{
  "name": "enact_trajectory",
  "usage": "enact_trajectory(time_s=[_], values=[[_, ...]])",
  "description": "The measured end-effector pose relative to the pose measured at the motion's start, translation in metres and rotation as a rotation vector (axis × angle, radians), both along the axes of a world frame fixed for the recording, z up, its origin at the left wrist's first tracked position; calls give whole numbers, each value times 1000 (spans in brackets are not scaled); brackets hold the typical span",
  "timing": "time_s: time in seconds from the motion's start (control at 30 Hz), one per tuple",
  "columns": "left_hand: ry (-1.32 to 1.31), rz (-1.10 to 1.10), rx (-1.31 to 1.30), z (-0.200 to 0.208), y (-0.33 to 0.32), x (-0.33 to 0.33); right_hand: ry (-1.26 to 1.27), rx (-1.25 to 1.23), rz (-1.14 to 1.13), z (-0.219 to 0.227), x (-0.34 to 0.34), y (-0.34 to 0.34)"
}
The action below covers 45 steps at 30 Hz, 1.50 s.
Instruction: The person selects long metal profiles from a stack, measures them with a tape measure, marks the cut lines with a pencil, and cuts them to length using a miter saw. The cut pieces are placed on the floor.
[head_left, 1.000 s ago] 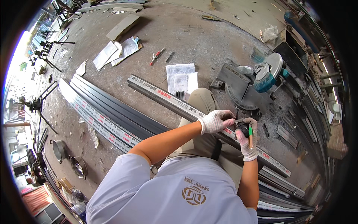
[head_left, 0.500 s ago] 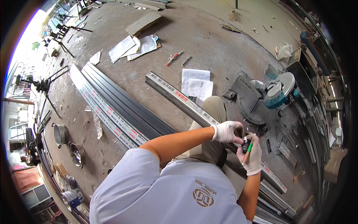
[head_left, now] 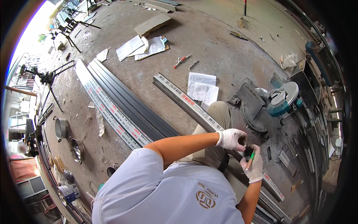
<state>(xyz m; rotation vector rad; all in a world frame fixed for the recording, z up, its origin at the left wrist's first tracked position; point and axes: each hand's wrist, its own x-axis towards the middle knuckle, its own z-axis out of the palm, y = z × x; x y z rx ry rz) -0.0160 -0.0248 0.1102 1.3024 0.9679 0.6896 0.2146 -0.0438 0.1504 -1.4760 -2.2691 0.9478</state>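
Here, right hand held green pencil; left hand curled at small dark object between hands, its grip unclear. Long metal bar lay beneath, across thigh. Beyond sat papers, miter saw.

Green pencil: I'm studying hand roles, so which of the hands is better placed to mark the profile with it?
Right, I'd judge: the right hand holds the green pencil, close to the long profile. The left hand would have to take it over first.
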Motion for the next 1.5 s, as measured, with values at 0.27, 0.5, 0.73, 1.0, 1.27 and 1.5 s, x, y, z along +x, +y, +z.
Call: enact_trajectory(time_s=[0.27,0.5,0.73,1.0,1.27,1.5], values=[[-436,195,-159,-16,0,-8,-198,-132,-63,4,96,5],[-343,485,-217,-18,1,-36,-197,-140,-196,-4,119,-3],[-87,975,-207,15,6,-186,-243,-139,-243,-5,120,-9],[420,1509,-117,7,-22,-401,-362,-173,-234,9,106,-4],[786,1321,-230,-28,-28,-366,-398,-185,-203,10,111,-7],[807,1336,-218,-6,-29,-331,-350,-182,-226,10,112,-13]])
